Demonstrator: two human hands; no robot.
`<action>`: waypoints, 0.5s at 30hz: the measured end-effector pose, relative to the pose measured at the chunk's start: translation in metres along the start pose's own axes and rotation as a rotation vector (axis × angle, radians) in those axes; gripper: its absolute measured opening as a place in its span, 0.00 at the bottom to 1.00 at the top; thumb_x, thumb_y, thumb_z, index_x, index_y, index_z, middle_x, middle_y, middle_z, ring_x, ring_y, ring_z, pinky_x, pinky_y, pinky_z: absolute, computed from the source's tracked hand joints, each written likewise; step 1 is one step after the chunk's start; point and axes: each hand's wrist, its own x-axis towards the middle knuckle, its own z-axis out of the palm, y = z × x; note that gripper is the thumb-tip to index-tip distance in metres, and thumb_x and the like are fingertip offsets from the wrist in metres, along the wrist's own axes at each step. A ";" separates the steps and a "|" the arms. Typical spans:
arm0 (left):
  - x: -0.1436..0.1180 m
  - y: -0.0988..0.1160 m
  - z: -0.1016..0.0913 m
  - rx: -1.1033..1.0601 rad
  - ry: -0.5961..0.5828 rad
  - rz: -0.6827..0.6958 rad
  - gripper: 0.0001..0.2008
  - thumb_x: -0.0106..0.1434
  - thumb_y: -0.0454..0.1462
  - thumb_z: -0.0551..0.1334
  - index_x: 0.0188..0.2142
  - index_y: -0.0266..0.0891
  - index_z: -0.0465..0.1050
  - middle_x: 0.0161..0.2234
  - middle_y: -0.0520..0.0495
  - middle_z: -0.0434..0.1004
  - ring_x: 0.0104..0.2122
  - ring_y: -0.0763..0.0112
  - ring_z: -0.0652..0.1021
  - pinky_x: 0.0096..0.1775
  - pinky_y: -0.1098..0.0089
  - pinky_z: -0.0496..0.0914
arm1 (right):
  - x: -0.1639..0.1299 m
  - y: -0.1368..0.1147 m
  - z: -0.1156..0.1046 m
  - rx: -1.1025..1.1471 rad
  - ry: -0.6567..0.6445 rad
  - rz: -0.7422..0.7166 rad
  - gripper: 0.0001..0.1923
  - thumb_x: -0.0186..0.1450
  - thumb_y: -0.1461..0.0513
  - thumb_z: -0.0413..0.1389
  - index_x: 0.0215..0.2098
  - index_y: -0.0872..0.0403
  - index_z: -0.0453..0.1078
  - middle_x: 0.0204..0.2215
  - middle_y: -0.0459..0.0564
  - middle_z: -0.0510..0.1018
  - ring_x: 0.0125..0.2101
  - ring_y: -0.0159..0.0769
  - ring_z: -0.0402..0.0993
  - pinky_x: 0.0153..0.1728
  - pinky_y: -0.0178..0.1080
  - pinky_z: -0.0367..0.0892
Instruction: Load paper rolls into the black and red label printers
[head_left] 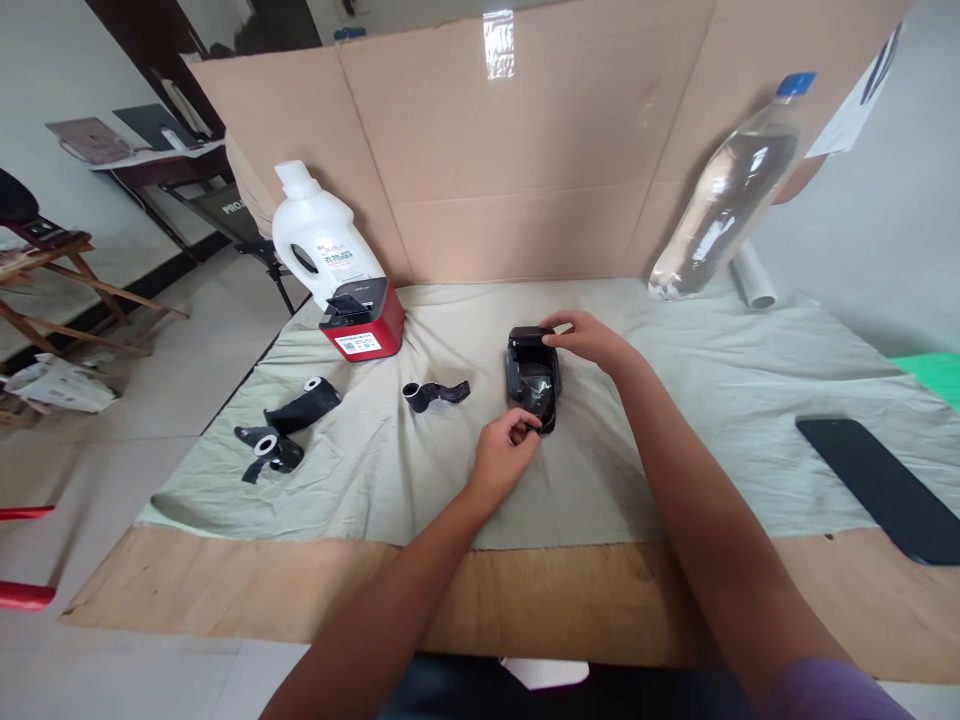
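Observation:
A small black device (533,378) lies on the pale green cloth (420,480) near the middle of the table. My right hand (592,337) grips its far end from the right side. My left hand (504,450) pinches a bit of glossy black film at its near end. Left of the device lies a small black ribbon roll (433,394) with a loose tail. Two more black ribbon rolls (285,432) with white cores lie further left.
A red and black label printer (363,320) and a white plastic jug (319,235) stand at the back left. A clear bottle (724,195) leans on the cardboard backdrop (525,150). A white roll (752,275) lies beside it. A dark flat phone (881,485) lies right.

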 end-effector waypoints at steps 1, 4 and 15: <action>0.000 0.000 0.000 0.003 -0.002 -0.002 0.08 0.56 0.31 0.61 0.35 0.39 0.77 0.24 0.56 0.69 0.24 0.77 0.66 0.28 0.76 0.61 | 0.000 -0.001 -0.001 -0.026 -0.028 0.002 0.17 0.56 0.58 0.63 0.44 0.53 0.78 0.44 0.52 0.79 0.37 0.38 0.72 0.45 0.43 0.67; 0.000 0.000 0.000 -0.001 -0.007 -0.008 0.09 0.56 0.31 0.61 0.35 0.39 0.77 0.24 0.56 0.68 0.24 0.77 0.66 0.28 0.76 0.61 | 0.001 -0.002 0.002 -0.082 -0.082 0.009 0.16 0.55 0.59 0.64 0.42 0.52 0.79 0.48 0.52 0.78 0.39 0.39 0.72 0.45 0.43 0.67; 0.000 0.009 -0.002 0.009 -0.018 -0.029 0.09 0.56 0.30 0.60 0.34 0.39 0.78 0.24 0.56 0.67 0.22 0.78 0.66 0.27 0.75 0.60 | 0.000 -0.005 0.021 0.064 -0.055 0.316 0.30 0.55 0.61 0.65 0.57 0.48 0.73 0.54 0.55 0.75 0.46 0.45 0.72 0.44 0.45 0.69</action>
